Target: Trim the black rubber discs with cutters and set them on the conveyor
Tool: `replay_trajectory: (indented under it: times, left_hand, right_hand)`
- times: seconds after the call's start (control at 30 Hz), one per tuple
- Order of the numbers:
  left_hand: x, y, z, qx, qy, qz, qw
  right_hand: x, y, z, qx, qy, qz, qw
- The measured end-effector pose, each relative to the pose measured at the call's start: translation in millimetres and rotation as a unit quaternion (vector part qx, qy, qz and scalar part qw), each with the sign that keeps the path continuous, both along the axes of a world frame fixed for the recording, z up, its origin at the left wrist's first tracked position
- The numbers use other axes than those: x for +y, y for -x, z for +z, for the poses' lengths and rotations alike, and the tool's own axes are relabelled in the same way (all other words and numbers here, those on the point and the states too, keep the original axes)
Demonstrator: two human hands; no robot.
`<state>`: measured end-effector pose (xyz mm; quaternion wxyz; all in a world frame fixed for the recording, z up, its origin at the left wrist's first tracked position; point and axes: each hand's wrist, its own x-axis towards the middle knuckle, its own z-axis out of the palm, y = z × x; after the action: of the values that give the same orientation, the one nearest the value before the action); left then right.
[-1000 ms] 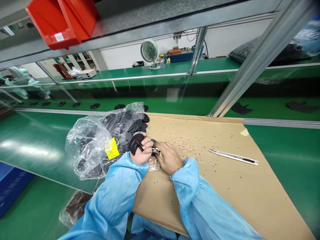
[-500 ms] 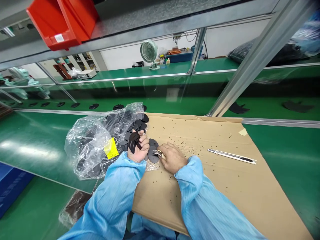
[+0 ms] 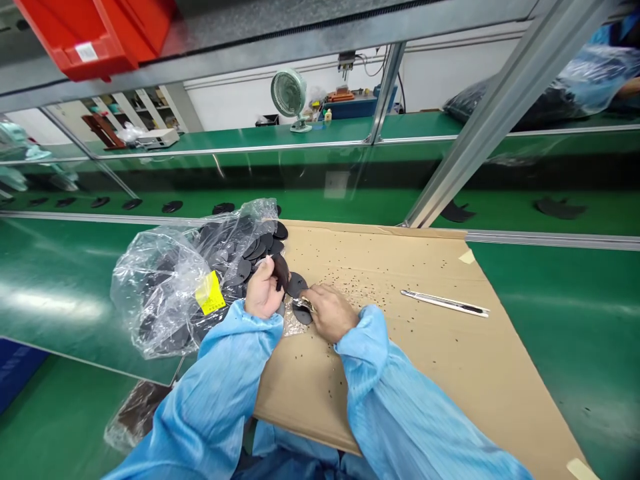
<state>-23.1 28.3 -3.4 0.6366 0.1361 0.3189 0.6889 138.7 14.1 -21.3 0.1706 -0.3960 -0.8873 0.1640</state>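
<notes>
My left hand (image 3: 262, 295) is closed around a few thin black discs (image 3: 281, 272), which stand tilted at its fingertips. My right hand (image 3: 332, 313) grips a pair of small metal nippers (image 3: 304, 305), their jaws pointing left over the loose black discs on the cardboard. One loose disc (image 3: 297, 284) lies just beyond the nippers, and another is partly under them. Left of my hands, a clear plastic bag (image 3: 150, 267) with a yellow label (image 3: 210, 293) spills many more black discs (image 3: 257, 248).
Cardboard (image 3: 380, 380) covers the bench, sprinkled with tiny black bits. A white utility knife (image 3: 445, 303) lies on its right side. Behind runs a green strip carrying spaced black pieces (image 3: 173, 207). A metal post (image 3: 480, 133) slants at right, and a red bin (image 3: 100, 40) sits overhead.
My left hand has rotated, so its black discs now face toward the nippers instead of toward me. The nippers stay low over the loose discs. The whole view has shifted slightly.
</notes>
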Motion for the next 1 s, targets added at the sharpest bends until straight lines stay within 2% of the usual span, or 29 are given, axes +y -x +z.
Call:
replay_trajectory:
  times: [0.1,0.17,0.2,0.27,0.33,0.43,0.47,0.5,0.57,0.67,0.83,0.87,0.93,1.0]
  left_hand:
    - [-1.2,-1.4,-2.5,0.05,-0.001,0.017,0.999]
    - [-1.7,-2.2,-3.0,0.074,0.005,0.025,0.997]
    - [-1.9,-2.6,-2.7,0.081,0.006,0.025,0.996]
    - [-2.5,-3.4,-1.7,0.089,-0.006,0.017,0.996]
    - [-3.6,-4.5,-0.8,0.099,-0.025,-0.008,0.995]
    - [-6.9,-7.7,-1.6,0.122,-0.033,-0.045,0.991]
    - [-8.4,-9.2,-2.4,0.135,-0.03,-0.056,0.989]
    - [-10.2,-11.0,-3.4,0.149,-0.028,-0.07,0.986]
    - [-13.8,-15.0,-5.4,0.177,-0.03,-0.111,0.977]
    - [-17.9,-21.0,-7.9,0.215,-0.048,-0.15,0.964]
    - [-17.9,-25.3,-11.9,0.261,-0.055,-0.116,0.957]
    - [-17.5,-25.3,-12.2,0.258,-0.047,-0.106,0.959]
    - [-17.4,-25.3,-11.6,0.245,-0.03,-0.095,0.964]
    - [-18.5,-25.8,-9.9,0.237,-0.03,-0.1,0.966]
  right_hand:
    - [-0.7,-9.8,1.8,0.103,0.009,-0.043,0.994]
    - [0.7,-15.6,3.6,0.228,0.039,-0.104,0.967]
    - [2.1,-17.7,4.4,0.295,0.067,-0.136,0.943]
    - [5.8,-20.4,5.4,0.414,0.145,-0.187,0.879]
    - [9.2,-21.5,5.9,0.511,0.241,-0.206,0.799]
    - [11.0,-21.5,7.7,0.609,0.395,-0.174,0.665]
    - [10.6,-21.3,8.7,0.621,0.442,-0.152,0.629]
    - [10.0,-21.1,9.7,0.624,0.481,-0.132,0.601]
    - [8.5,-20.2,11.5,0.613,0.539,-0.112,0.567]
    - [7.8,-18.2,11.5,0.592,0.564,-0.134,0.56]
    - [8.8,-12.8,5.1,0.591,0.53,-0.188,0.578]
    - [8.5,-11.7,4.0,0.595,0.506,-0.204,0.59]
    - [6.8,-9.9,2.9,0.589,0.424,-0.225,0.65]
    - [4.3,-9.3,3.6,0.553,0.313,-0.228,0.737]
